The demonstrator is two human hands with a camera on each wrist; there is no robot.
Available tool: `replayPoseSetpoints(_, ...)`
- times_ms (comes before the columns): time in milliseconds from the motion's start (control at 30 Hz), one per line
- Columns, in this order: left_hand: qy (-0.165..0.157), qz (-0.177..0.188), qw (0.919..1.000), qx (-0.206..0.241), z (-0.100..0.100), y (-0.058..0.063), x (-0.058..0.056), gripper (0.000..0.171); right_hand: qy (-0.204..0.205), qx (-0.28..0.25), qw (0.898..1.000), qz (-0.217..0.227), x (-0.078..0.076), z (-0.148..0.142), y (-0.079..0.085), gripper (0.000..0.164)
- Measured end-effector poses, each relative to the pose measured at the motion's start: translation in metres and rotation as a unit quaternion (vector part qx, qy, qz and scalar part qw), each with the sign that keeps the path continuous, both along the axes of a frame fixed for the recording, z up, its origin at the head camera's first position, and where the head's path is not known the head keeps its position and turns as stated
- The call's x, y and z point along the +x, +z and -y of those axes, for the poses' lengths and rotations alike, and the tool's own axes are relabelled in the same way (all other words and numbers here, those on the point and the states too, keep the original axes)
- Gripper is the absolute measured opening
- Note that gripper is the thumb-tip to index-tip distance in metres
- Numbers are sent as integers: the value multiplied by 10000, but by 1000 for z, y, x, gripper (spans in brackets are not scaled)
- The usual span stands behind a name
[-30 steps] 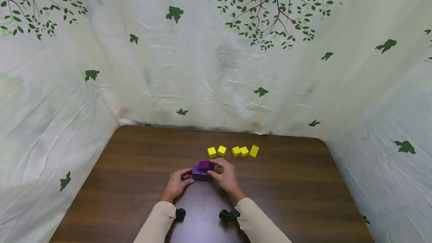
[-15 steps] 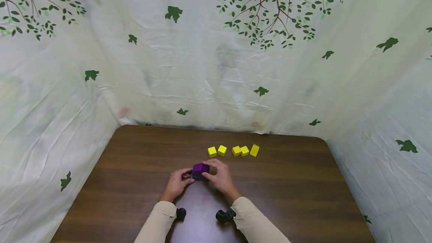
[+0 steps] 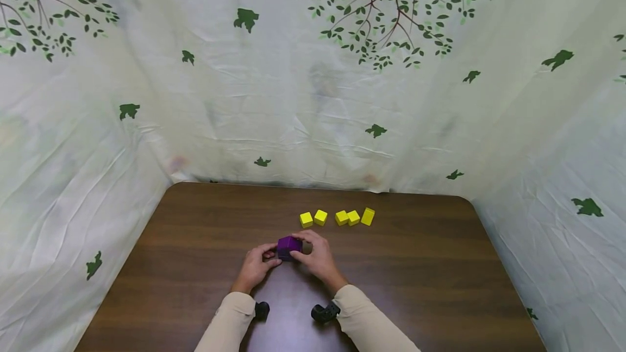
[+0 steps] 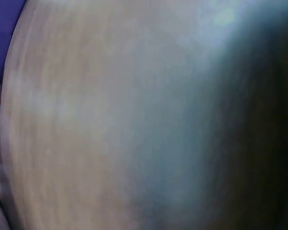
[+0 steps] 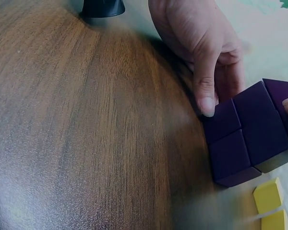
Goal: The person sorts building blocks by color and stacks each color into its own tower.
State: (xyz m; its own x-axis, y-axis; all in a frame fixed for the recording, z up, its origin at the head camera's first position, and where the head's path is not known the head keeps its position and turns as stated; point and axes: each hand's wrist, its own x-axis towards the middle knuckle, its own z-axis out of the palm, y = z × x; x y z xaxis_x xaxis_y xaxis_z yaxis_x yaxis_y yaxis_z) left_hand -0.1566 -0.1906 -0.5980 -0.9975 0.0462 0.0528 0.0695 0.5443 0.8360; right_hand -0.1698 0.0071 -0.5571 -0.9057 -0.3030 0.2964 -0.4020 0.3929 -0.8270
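A small stack of purple blocks (image 3: 288, 243) stands on the table in front of the person. My left hand (image 3: 254, 269) holds the lower part of the stack from the left, its thumb in front and its fingers behind. In the right wrist view that thumb presses one of two lower purple cubes (image 5: 229, 154). A longer purple block (image 5: 260, 123) lies along them. At the top, my right hand (image 3: 320, 258) pinches a purple piece (image 5: 281, 91) between thumb and fingers. Only a purple edge (image 4: 4, 26) and fingertips show in the left wrist view.
Several yellow blocks (image 3: 341, 218) sit in a loose row behind the stack, toward the back of the brown wooden table (image 3: 415, 265). A pale leaf-printed cloth (image 3: 313, 96) hangs round its back and sides. Each wrist wears a black camera mount (image 3: 325, 313).
My right hand has shifted left with the top purple piece, which sat offset to the right and now lines up over the lower blocks. The left hand has stayed in place.
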Motion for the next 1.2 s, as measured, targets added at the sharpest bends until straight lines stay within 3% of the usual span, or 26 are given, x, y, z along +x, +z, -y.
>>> replayPoseSetpoints(433,-15,-4,10000,-11,-2,0,-1,38,-7,43,10000,25,-1,-2,0,37)
replayPoseSetpoints(800,-56,-120,9999,-26,-4,0,-2,38,9,-112,9993,358,-2,-13,-4,43)
replayPoseSetpoints(900,-201,-148,9997,-21,-1,1,-2,40,211,-266,9989,330,-4,-21,-7,48)
replayPoseSetpoints(1000,-472,55,9987,192,4,2,-3,41,322,-389,9983,280,-7,-31,-10,51)
replayPoseSetpoints(1133,-798,346,9948,529,13,7,-8,37,16,-232,9996,189,-16,-45,-11,46)
replayPoseSetpoints(1200,-784,354,9950,511,15,12,-13,34,-207,-95,9997,124,-23,-50,-10,42)
